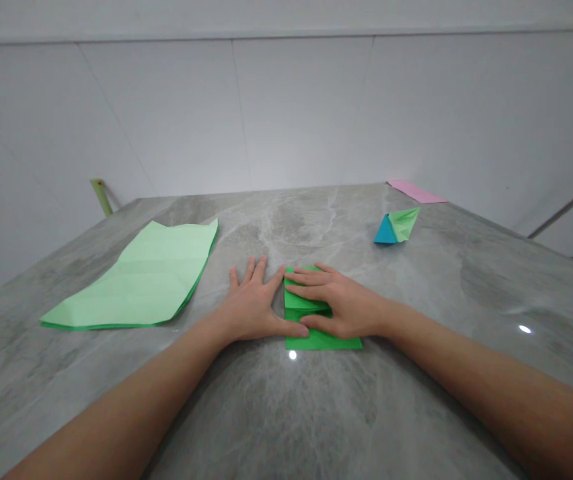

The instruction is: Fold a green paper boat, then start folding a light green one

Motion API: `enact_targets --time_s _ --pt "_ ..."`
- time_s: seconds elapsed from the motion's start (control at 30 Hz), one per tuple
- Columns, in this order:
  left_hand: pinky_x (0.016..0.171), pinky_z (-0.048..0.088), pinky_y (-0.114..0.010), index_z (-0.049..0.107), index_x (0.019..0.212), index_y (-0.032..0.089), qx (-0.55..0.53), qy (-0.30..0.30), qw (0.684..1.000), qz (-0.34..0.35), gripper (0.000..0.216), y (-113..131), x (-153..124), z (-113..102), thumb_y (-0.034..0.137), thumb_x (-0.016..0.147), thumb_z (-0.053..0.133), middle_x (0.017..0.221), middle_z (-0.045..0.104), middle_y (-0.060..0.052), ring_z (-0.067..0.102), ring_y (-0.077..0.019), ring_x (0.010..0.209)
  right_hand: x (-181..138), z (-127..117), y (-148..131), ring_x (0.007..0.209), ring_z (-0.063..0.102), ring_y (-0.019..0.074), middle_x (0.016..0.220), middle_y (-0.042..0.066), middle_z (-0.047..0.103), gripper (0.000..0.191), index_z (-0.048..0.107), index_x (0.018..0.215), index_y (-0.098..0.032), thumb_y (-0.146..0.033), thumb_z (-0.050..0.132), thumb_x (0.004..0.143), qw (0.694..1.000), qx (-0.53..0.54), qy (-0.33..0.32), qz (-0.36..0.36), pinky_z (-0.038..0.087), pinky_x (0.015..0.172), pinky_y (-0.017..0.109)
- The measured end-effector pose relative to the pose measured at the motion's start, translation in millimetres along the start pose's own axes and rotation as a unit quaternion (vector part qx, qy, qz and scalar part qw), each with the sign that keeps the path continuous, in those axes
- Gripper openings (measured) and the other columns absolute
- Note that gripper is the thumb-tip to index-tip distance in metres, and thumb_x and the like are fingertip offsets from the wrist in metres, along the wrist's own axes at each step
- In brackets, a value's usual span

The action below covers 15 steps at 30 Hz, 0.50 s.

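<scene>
A small bright green sheet of folded paper (324, 343) lies flat on the grey marbled table, with a folded layer across its upper half. My left hand (254, 307) rests at its left edge, fingers spread on the table. The left thumb lies on the paper and the index fingertip is at its upper left corner. From the right, my right hand (341, 300) lies over the paper, fingers stretched flat across the folded layer and hiding part of it. Its thumb tip meets the left thumb on the paper.
Larger pale green sheets (151, 273) with fold creases lie to the left. At the right back stands a small blue and green folded paper shape (396, 227). Behind it, pink paper (418, 192) lies at the table's edge. A white wall (291, 113) rises behind the table (276, 413).
</scene>
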State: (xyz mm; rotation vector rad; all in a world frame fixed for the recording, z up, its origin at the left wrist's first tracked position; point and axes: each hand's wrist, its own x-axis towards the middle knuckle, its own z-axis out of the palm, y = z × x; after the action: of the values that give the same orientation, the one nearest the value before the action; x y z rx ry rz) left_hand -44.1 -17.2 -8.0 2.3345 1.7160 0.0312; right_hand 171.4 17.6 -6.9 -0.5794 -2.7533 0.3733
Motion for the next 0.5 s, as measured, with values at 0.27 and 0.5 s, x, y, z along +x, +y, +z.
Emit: enact_targets --time_s 0.27,0.5 --pt "0.110 0.007 -0.070 0.021 0.155 0.014 -0.003 0.004 1.000 -0.003 0.135 0.2 0.5 -0.1 0.096 0.051 0.050 0.160 0.006 -0.026 0.001 -0.0435 0.147 -1.9 12.4 9.4 0.132 0.050 0.0254 0.130 0.012 0.065 0.039 0.063 0.125 -0.015 -0.010 0.051 0.088 0.998 -0.019 0.024 -0.058 0.043 0.110 0.047" --pt "0.110 0.007 -0.070 0.017 0.156 0.013 -0.010 0.010 1.000 0.003 0.134 -0.8 -0.4 -0.4 0.094 0.054 0.051 0.160 0.006 -0.025 0.002 -0.0436 0.147 -1.2 11.4 5.3 0.132 0.050 0.0287 0.129 0.016 0.064 0.036 0.063 0.123 -0.011 -0.011 0.047 0.091 0.998 -0.016 0.017 -0.063 0.042 0.110 0.052"
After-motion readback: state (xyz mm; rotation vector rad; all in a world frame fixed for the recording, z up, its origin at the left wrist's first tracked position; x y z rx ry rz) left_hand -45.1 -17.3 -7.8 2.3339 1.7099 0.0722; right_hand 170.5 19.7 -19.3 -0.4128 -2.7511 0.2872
